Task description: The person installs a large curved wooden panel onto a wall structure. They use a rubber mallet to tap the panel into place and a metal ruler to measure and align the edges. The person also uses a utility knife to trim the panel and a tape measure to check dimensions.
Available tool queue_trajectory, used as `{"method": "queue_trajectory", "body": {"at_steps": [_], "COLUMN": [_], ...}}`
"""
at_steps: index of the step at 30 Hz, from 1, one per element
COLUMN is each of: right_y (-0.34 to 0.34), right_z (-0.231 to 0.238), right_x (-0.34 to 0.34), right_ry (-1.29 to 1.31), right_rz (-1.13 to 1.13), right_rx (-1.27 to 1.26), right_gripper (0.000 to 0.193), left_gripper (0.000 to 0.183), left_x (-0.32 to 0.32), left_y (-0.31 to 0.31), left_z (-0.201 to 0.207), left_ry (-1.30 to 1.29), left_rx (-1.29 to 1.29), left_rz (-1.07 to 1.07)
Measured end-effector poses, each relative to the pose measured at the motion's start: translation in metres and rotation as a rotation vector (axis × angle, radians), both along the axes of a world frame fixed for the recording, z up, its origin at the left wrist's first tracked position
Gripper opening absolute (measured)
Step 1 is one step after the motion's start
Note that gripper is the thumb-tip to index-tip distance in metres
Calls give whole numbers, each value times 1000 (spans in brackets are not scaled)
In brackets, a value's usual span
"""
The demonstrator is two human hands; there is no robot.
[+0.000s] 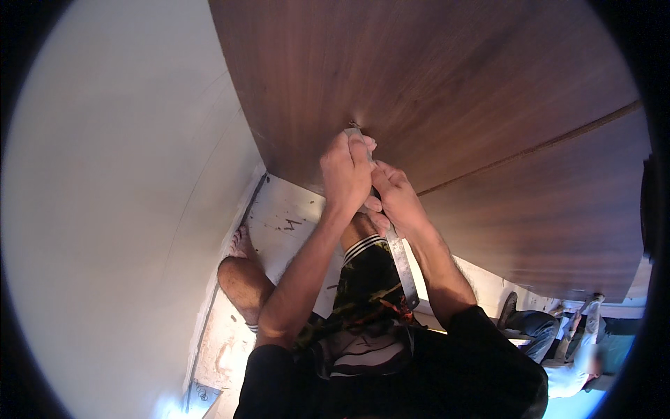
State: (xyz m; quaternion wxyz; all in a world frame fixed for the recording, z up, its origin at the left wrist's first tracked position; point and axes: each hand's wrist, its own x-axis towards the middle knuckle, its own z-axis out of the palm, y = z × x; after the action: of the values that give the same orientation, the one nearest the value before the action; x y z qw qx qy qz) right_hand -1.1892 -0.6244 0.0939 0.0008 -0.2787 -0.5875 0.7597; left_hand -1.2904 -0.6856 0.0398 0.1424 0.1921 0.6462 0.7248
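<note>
A large dark brown wood panel [433,77] rises in front of me. My left hand [347,171] is closed, thumb up, around a pale grey end piece [352,131] that points at a small mark or hole [355,124] in the panel. Just below it, to the right, my right hand [399,199] is closed too, gripping a flat metal ruler-like strip [401,269]. The strip hangs down from the fingers over my lap, with a hole near its lower end. Whether the grey piece and the strip are one tool is hidden by my fingers.
A pale wall [118,181] runs along the left. A seam [537,148] crosses the panel at the right. Bits of debris [289,225] lie on the whitish floor [279,199]. At the lower right another person [551,335] works, a hand near the panel's edge.
</note>
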Motion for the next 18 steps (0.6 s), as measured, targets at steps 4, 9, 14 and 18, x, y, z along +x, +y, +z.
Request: {"method": "queue_trajectory", "body": {"at_steps": [4, 9, 14, 18], "right_y": [-1, 6, 8, 1], "right_z": [2, -3, -10, -18], "right_x": [-1, -5, -12, -4], "right_ry": [-30, -58, 30, 41], "right_rz": [56, 76, 102, 91], "right_rx": [142, 238, 137, 280], "right_gripper": [30, 27, 28, 28], "left_gripper": [39, 39, 41, 42], "left_x": [-1, 1, -7, 1], "left_y": [3, 6, 4, 0], "left_z": [-15, -16, -16, -16], "left_ry": [-50, -55, 47, 11], "left_rx": [30, 38, -48, 12], "left_rz": [12, 42, 40, 47]}}
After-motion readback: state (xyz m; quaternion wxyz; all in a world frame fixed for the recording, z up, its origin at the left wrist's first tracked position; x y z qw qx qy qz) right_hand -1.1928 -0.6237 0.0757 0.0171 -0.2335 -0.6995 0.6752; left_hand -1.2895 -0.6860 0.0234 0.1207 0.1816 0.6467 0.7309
